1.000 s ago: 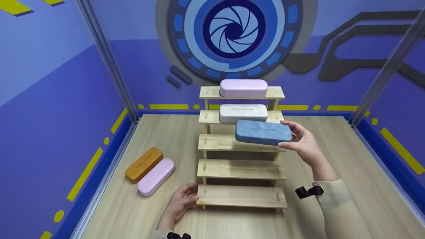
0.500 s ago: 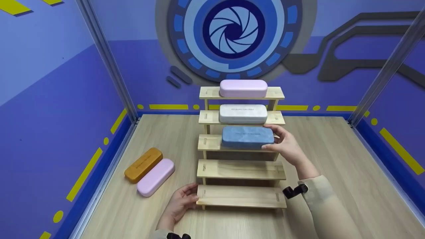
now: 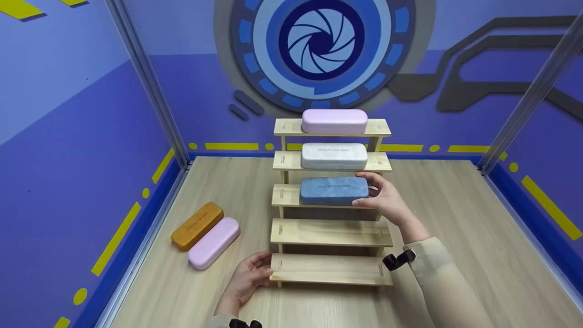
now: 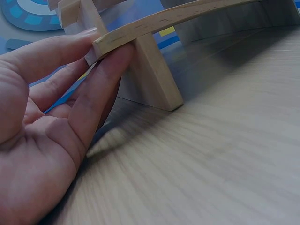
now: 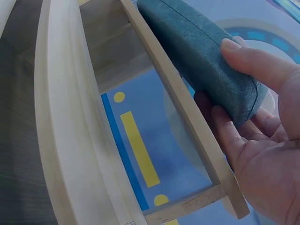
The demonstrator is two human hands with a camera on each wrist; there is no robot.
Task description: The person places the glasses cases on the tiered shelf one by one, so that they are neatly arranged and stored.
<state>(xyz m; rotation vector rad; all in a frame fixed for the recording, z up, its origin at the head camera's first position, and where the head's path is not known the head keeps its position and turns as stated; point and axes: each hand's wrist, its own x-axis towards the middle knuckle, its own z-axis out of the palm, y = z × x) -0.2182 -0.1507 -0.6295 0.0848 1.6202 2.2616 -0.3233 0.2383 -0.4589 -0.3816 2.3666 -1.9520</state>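
My right hand (image 3: 387,200) holds a blue glasses case (image 3: 334,190) by its right end, over the middle step of a wooden stepped rack (image 3: 331,269). In the right wrist view the thumb lies on one side of the blue case (image 5: 201,51) and the fingers on the other; whether its base fully touches the step is hard to tell. My left hand (image 3: 248,278) pinches the left end of the lowest step. The left wrist view has the thumb above the board (image 4: 140,30) and fingers beneath it. A white case (image 3: 334,156) and a pink case (image 3: 334,121) sit on the two upper steps.
Left of the rack, an orange-brown case (image 3: 197,226) and another pink case (image 3: 214,243) lie side by side, slanted, on the wood-grain table (image 3: 455,205). Printed blue panels (image 3: 91,136) with metal corner posts (image 3: 152,82) enclose the table on the left, back and right.
My right hand has brought the blue case left and down, from a tilted position above the middle step to one lined up below the white case. My left hand has stayed put.
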